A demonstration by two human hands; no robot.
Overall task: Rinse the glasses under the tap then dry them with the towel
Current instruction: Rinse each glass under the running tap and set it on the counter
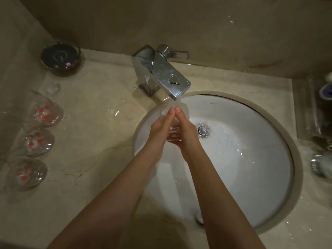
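Dark round bowl [60, 57] on marble counter [93, 133]

Home/hotel bathroom: round white basin [251, 177] set in marble counter [100, 141] w/ chrome tap [161, 74].

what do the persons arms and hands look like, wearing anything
Both forearms are bare right up to the bottom edge of the picture: no sleeves in view. The left hand and right hand wear no gloves, and no watch, bracelet or ring shows on what is visible. The fingernails look short and unpainted.
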